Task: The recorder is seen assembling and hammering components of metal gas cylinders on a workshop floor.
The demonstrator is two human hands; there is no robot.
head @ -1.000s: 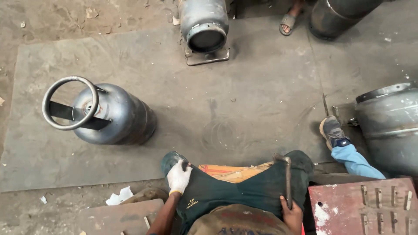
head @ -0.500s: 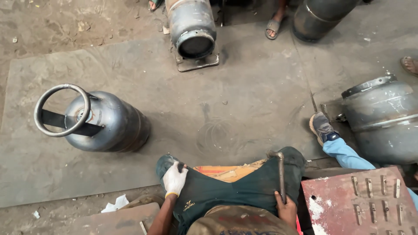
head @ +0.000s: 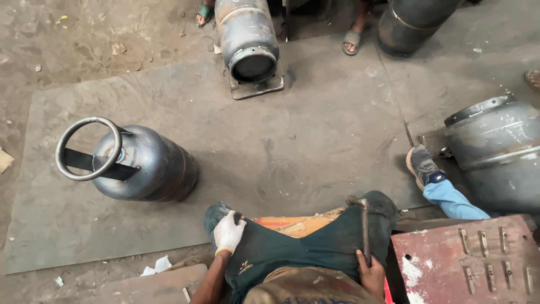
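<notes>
Steel plate, grey and scuffed, forms the flat floor sheet point(head: 315, 141) that fills most of the head view.

Head view, near field: the person sits at the lower edge with both knees in dark green trousers point(head: 298, 247). The left hand point(head: 229, 232), in a white work glove, rests flat on the left knee; its grip is loose, with the fingers together and closed on nothing. The right hand point(head: 371, 273), bare, rests against the right thigh; its grip is clamped round the lower end of a thin dark metal hammer point(head: 363, 228). The hammer's shaft runs up along the right thigh and its head lies at the knee, just above the floor sheet. An orange-and-tan cardboard piece point(head: 295, 223) shows between the knees.

Head view, left: a dark grey steel gas cylinder point(head: 152, 169) lies on its side on the floor sheet, ring collar toward the camera, well apart from the left hand.

Head view, top: a second grey gas cylinder point(head: 247, 39) lies on its side with its open base ring facing the camera. A dark cylinder point(head: 416, 22) stands to its right. Sandalled feet of other people show near both.

Head view, right: a large grey steel cylinder shell point(head: 500, 152) lies at the edge. Another person's blue trouser leg and worn shoe point(head: 424, 166) rest beside it. A red-painted metal plate point(head: 472, 264) with slots lies just beside the right hand.
</notes>
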